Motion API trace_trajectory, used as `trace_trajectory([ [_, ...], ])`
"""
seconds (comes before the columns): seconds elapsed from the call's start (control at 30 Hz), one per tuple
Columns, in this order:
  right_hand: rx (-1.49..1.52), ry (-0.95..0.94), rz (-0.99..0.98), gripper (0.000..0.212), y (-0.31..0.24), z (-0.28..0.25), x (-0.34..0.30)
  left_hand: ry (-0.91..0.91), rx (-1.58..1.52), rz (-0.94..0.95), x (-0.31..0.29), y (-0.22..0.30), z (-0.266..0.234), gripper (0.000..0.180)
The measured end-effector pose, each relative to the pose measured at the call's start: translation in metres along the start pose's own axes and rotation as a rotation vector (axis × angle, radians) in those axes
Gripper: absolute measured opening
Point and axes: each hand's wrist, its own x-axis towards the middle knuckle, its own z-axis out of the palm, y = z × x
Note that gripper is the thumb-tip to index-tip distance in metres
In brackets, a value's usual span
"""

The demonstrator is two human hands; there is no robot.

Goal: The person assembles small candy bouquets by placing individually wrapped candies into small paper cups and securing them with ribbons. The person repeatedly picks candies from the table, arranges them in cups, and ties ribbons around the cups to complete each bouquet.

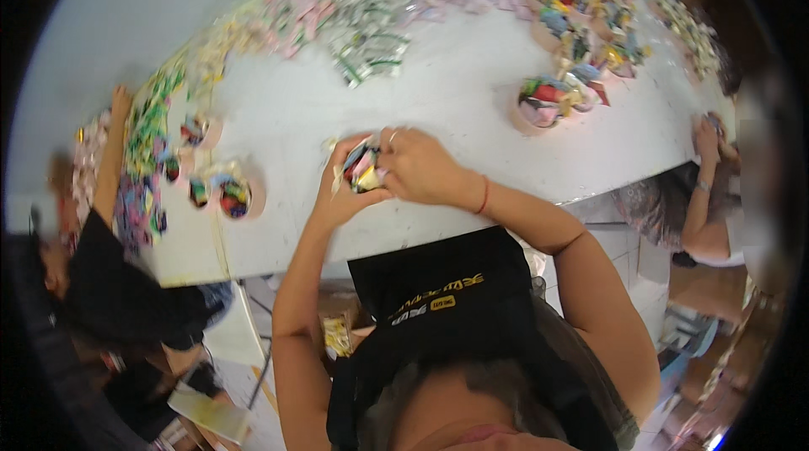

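Observation:
Over the white table, near its front edge, my left hand [335, 190] is curled around a small cup whose wall is mostly hidden by my fingers. Colourful small packets [362, 171] fill its top, in red, pink, blue and pale yellow. My right hand [421, 166] comes from the right with its fingers bent down onto the packets at the rim. Those fingertips are closed together, and what they pinch, if anything, is hidden. A small pale piece [329, 145] lies just beyond my left hand.
Filled cups [254, 190] stand to the left, another filled cup [533, 118] to the right. Heaps of green-white sachets [371, 55], pink sachets [295, 13] and green packets [160, 106] line the far and left edges. Other people's arms [109, 165] reach in at both sides.

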Motion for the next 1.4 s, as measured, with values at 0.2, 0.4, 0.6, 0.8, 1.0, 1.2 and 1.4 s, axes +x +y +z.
trace_trajectory([
  [0.2, 0.263, 0.315, 0.381, 0.034, 0.001, -0.044, -0.06, -0.041, -0.122, -0.109, 0.046, 0.005, 0.053, 0.073],
  [0.4, -0.544, 0.657, 0.606, 0.096, 0.031, -0.106, -0.112, -0.143, -0.116, 0.157, 0.133, 0.001, 0.15, 0.096],
  [0.6, -0.619, 0.698, 0.723, 0.125, 0.099, -0.152, -0.158, -0.43, -0.017, 0.062, 0.23, 0.008, 0.195, 0.142],
  [0.8, -0.459, 0.665, 0.808, 0.134, 0.134, -0.214, -0.195, -0.405, -0.167, 0.145, 0.298, -0.004, 0.268, 0.145],
  [1.0, -0.25, 0.785, 0.684, 0.128, 0.18, -0.26, -0.234, -0.232, -0.096, 0.223, 0.315, 0.0, 0.351, 0.142],
  [1.2, 0.105, 0.826, 0.767, 0.11, 0.225, -0.298, -0.238, 0.04, 0.115, 0.259, 0.347, 0.023, 0.408, 0.139],
  [1.4, -1.031, 0.844, 0.463, 0.066, 0.191, -0.275, -0.199, -0.209, 0.005, 0.29, 0.25, 0.03, 0.321, 0.13],
])
